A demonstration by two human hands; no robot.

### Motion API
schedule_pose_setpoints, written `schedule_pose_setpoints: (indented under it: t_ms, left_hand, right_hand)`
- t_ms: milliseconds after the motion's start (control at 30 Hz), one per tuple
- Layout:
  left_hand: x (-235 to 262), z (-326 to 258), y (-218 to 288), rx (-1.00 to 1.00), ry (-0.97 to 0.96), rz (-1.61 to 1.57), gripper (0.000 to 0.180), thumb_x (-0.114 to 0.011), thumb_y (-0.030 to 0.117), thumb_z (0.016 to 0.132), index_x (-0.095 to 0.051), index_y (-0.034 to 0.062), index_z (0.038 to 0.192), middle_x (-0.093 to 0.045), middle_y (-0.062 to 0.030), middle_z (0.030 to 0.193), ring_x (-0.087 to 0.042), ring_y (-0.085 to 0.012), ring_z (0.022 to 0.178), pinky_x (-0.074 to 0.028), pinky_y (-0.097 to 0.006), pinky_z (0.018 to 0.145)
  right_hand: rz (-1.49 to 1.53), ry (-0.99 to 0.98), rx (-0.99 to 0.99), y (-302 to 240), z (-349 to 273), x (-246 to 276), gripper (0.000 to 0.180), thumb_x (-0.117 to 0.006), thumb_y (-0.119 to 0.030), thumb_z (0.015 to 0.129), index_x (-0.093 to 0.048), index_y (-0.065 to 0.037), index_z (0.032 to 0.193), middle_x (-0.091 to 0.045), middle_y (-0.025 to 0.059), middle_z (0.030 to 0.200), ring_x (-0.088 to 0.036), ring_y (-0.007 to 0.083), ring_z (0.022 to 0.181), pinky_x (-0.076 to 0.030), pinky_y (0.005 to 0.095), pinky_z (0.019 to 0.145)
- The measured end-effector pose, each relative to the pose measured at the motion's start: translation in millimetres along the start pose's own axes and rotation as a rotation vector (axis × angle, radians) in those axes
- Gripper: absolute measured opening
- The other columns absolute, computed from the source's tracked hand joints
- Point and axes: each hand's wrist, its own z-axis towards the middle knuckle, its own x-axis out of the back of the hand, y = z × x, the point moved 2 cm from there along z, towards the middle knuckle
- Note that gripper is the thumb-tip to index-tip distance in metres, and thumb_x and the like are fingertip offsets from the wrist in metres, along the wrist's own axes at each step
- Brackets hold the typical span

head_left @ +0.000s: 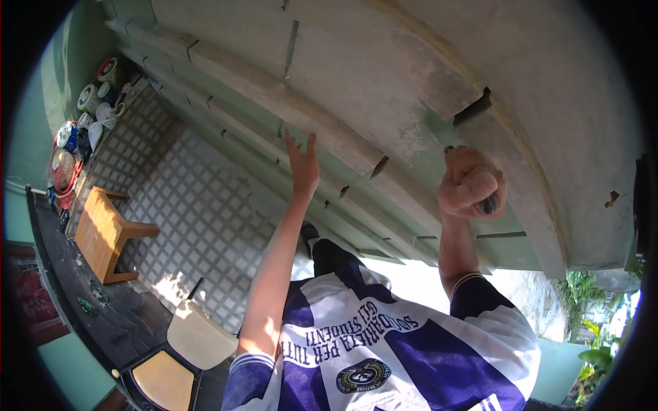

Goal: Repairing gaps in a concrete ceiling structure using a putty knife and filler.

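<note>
A weathered wooden panelled surface [384, 75], pale green and white with peeling paint, fills the upper view. My left hand [302, 163] is raised against it, fingers apart and flat on a raised moulding, holding nothing. My right hand [471, 185] is a closed fist around a dark-handled tool [489, 203]. The handle's end shows below the fingers and a small dark tip touches the panel just above the fist. What kind of tool it is cannot be told. My blue and white striped shirt [384, 356] fills the bottom.
A grey floor with white grid tiles [192, 205] lies at left. On it stand a wooden stool [103, 233] and several paint tins and containers [79, 127] along the wall. Two cream chair seats [199, 337] sit lower left. Green plants [596, 335] show at lower right.
</note>
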Motion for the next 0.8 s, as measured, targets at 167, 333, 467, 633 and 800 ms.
schedule_pose_setpoints:
  t_ms: [167,333,467,633,800]
  left_hand:
    - [-46,45,33,0.169,0.354,-0.12,0.094,-0.042,0.058,0.099,0.002,-0.0037,0.155,-0.024,-0.0321,0.151,-0.036,-0.0446,0.136,-0.037,-0.051,0.109]
    - [-56,51,48,0.247,0.506,0.09,0.093,-0.039,0.061,0.098,0.003,0.004,0.157,-0.031,-0.0353,0.142,-0.04,-0.0467,0.132,-0.039,-0.055,0.106]
    - [-59,52,74,0.432,0.495,-0.003,0.087,-0.033,0.065,0.097,-0.001,0.0122,0.159,-0.037,-0.0342,0.137,-0.044,-0.0481,0.127,-0.042,-0.056,0.102]
    - [-58,63,67,0.399,0.554,0.099,0.085,-0.031,0.066,0.097,-0.003,0.0156,0.159,-0.041,-0.0329,0.132,-0.044,-0.0504,0.126,-0.043,-0.058,0.1]
    - [-60,62,65,0.339,0.57,0.149,0.085,-0.03,0.066,0.098,-0.003,0.0129,0.159,-0.039,-0.0337,0.131,-0.043,-0.0517,0.127,-0.043,-0.057,0.1]
  right_hand:
    - [-0.142,-0.012,-0.178,8,-14,5,0.033,-0.049,-0.016,0.104,-0.043,-0.002,0.075,-0.047,0.0072,0.05,-0.04,0.012,0.041,-0.036,0.0293,0.039]
    - [-0.095,-0.048,-0.06,4,-6,1,0.03,-0.047,-0.014,0.104,-0.043,-0.001,0.077,-0.048,0.0078,0.051,-0.04,0.0131,0.041,-0.036,0.0296,0.038]
    - [-0.106,0.008,-0.089,8,-4,2,0.029,-0.047,-0.013,0.103,-0.042,-0.001,0.077,-0.049,0.0081,0.053,-0.042,0.0134,0.042,-0.037,0.0295,0.038]
    - [-0.356,-0.084,-0.122,9,-17,-4,0.029,-0.047,-0.011,0.103,-0.041,-0.002,0.076,-0.049,0.0075,0.053,-0.043,0.013,0.042,-0.04,0.0297,0.039]
    - [-0.161,-0.063,0.038,0,-5,-8,0.031,-0.049,-0.012,0.102,-0.04,-0.001,0.075,-0.048,0.0066,0.051,-0.045,0.0128,0.041,-0.041,0.0292,0.039]
